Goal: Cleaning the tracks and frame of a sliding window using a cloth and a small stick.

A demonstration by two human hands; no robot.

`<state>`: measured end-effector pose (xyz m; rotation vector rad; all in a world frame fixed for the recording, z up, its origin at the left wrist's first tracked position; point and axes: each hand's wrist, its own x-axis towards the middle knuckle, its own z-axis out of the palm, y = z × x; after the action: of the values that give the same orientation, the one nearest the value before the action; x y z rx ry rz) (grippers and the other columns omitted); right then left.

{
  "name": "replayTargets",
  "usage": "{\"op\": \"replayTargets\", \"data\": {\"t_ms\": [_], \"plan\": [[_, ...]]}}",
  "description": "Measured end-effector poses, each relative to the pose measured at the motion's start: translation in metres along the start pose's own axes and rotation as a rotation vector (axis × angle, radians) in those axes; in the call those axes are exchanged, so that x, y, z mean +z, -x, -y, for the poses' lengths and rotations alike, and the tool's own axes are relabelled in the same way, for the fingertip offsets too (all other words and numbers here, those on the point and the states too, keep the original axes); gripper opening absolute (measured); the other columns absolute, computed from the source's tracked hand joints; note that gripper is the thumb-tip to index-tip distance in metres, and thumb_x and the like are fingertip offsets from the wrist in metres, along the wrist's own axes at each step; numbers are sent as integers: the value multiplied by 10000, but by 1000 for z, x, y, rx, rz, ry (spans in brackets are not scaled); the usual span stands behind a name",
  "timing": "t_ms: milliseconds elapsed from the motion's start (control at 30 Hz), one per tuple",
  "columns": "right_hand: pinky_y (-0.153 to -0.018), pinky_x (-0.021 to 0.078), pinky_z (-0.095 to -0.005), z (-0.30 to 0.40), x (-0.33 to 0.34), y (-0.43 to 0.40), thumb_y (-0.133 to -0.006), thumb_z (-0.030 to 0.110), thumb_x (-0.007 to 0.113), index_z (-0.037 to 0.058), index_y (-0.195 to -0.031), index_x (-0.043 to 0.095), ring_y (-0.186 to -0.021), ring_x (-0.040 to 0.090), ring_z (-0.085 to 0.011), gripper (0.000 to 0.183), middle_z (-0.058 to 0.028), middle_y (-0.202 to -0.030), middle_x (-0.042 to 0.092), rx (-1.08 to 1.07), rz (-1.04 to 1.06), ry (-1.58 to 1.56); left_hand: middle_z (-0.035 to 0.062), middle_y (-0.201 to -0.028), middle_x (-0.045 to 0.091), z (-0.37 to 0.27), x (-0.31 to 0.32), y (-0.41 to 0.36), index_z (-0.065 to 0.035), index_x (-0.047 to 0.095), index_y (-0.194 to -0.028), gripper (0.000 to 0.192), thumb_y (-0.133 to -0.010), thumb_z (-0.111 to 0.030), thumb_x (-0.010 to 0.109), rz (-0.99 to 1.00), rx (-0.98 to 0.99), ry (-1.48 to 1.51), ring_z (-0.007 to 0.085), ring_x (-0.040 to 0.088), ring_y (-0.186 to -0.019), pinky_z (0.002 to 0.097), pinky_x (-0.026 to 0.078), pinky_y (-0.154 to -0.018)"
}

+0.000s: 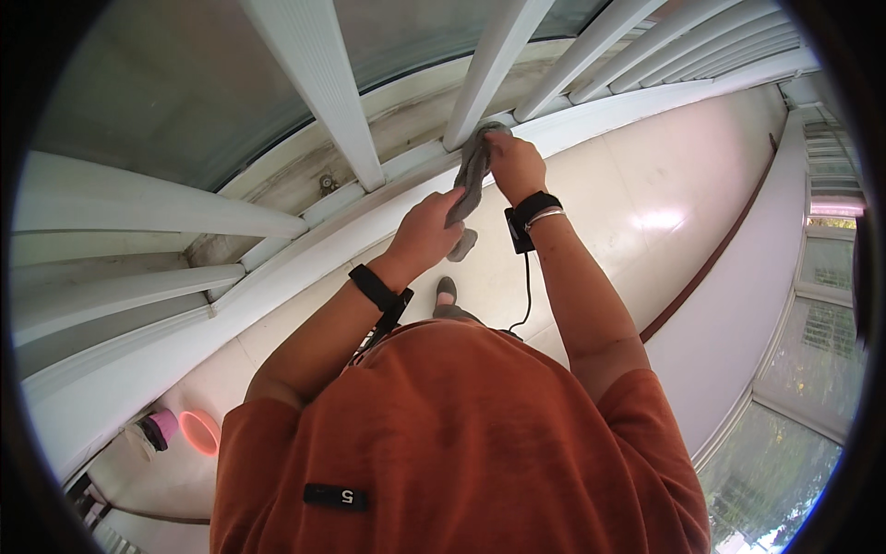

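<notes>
A grey cloth is stretched between my two hands. My left hand grips its lower end, and a loose part of the cloth hangs below that hand. My right hand pinches the upper end, close to the foot of a white baluster. The cloth's upper end lies against the white bottom rail of the balustrade. Another white baluster stands to the left of the cloth. Both wrists wear black straps with small devices.
Behind the balusters is a stained ledge with a small metal fitting, and glass beyond it. Pale tiles cover the floor. A coral-pink basin and a pink container are at lower left. A white wall with windows runs along the right.
</notes>
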<state>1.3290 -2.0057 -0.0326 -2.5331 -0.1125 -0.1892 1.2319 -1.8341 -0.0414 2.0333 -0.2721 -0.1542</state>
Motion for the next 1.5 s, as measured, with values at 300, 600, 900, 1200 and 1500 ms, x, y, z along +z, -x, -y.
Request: {"op": "replayTargets", "data": {"t_ms": [300,600,900,1200,1500], "plan": [[-619,506,-410,1,5,-5,-816,109,572,90,-1000,685,-679,633,-355,216,-187,-735,647,93,-207,-34,161,-995,600,2,-4,2,-34,511,-1280,501,-803,-129,627,-79,-45,28,280,598,-895,337,467,-810],[-677,511,-463,-2,-2,-29,-831,139,508,74,-913,634,-758,652,-366,164,-180,-774,666,212,-136,275,216,-1067,599,0,24,-56,-3,562,-1184,441,-767,-120,647,-117,1,199,366,592,-980,383,479,-843],[-745,520,-414,-36,-13,-56,-788,144,548,80,-884,694,-823,653,-339,186,-160,-864,677,55,9,-1,208,-1036,606,2,28,-41,1,560,-1194,432,-788,-127,629,-48,-92,179,348,607,-939,380,485,-828],[-638,512,-478,-3,-13,-23,-841,147,490,104,-993,620,-729,653,-370,204,-200,-726,654,122,-93,330,152,-1032,625,8,23,-30,11,511,-1269,466,-828,-84,628,-18,-43,48,180,628,-836,291,506,-743],[-670,524,-451,14,-4,-51,-800,107,528,66,-826,627,-782,659,-359,110,-171,-805,669,72,58,433,210,-1030,609,13,32,-50,-5,546,-1220,465,-785,-137,642,-12,-90,285,339,606,-956,372,481,-841]]}}
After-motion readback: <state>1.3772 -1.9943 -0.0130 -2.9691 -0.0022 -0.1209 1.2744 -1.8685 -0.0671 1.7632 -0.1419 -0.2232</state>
